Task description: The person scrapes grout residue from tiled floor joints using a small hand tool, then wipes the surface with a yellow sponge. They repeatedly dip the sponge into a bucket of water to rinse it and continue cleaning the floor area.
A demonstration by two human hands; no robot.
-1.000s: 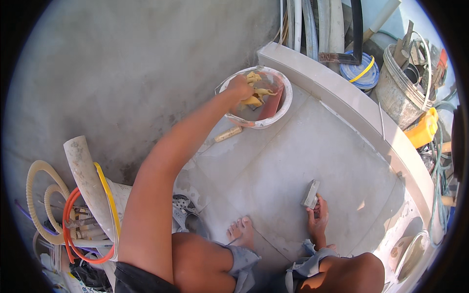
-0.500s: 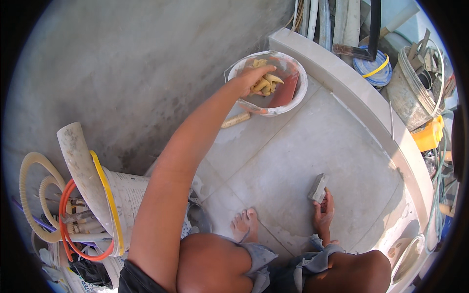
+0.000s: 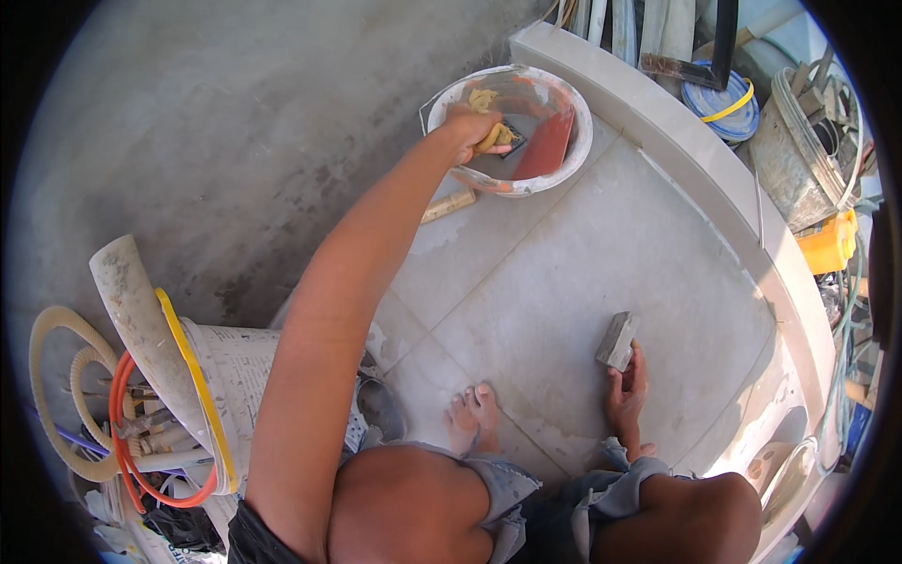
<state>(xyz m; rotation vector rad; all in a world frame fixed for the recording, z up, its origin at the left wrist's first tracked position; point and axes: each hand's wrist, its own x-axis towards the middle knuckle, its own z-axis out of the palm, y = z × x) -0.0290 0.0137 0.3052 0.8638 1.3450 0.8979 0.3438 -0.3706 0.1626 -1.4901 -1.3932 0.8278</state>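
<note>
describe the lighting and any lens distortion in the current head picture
Head view: dark corners, long pale raised curb bowed, probably by the lens; head view: bright light whitens the grey tiled floor at lower right; head view: grey rectangular block fairly sharp.

To your left are a white bucket [image 3: 240,362], a pale pipe [image 3: 141,310] and a looped orange hose [image 3: 116,414], while on your right a grimy pail [image 3: 787,179] sits between a yellow container [image 3: 829,244] and what looks like a blue coil [image 3: 738,123].
</note>
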